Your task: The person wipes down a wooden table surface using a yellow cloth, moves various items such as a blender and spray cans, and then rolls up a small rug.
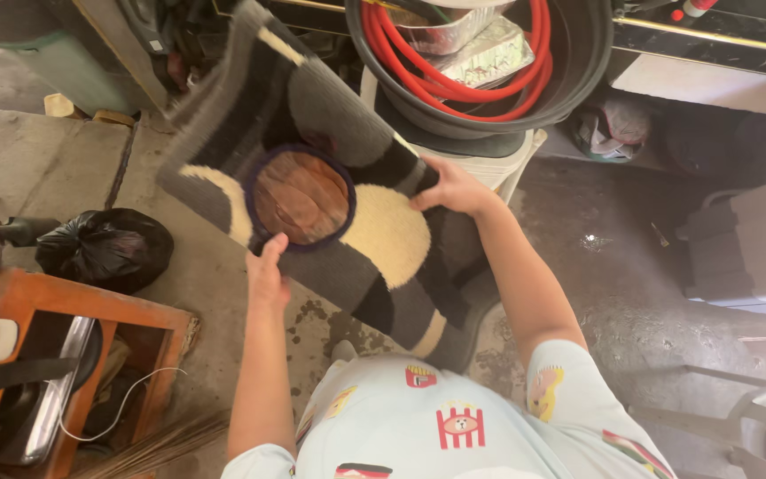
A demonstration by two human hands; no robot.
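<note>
The mat (330,186) hangs above the floor (206,266), in front of the tub (489,80). A bag (104,248) lies to its left. A hose (454,62) coils in the tub.

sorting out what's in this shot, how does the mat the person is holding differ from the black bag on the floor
The mat is flat and patterned in grey, black and cream with a brown round patch; the black bag is plain, glossy and bunched into a lump. The mat is held up tilted, the left hand and right hand each on an edge; the bag lies untouched on the concrete floor. The mat is far larger. Both are soft.
</note>
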